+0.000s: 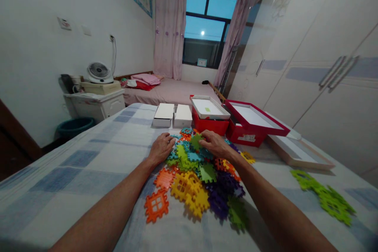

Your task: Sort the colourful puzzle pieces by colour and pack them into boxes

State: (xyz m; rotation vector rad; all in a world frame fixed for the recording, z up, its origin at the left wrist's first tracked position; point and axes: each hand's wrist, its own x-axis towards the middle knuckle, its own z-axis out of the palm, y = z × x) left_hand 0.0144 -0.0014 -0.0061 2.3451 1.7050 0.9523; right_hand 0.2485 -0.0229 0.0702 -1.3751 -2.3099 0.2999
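A heap of interlocking plastic tiles (193,181) in orange, yellow, green, teal and purple lies on the checked bedspread (88,165) in front of me. My left hand (161,147) rests on the heap's far left edge, fingers curled down onto teal tiles. My right hand (215,143) sits on the far middle of the heap, fingers bent over a green tile (195,141). Whether either hand truly grips a tile is hidden by the fingers. A joined row of light-green tiles (323,195) lies apart at the right.
Two white boxes (173,115) stand beyond the heap. Two red boxes (233,124) with white trays sit behind my right hand, and a flat tray (298,151) lies to their right. A wardrobe (319,55) fills the right side; a nightstand with a fan (99,86) stands at left.
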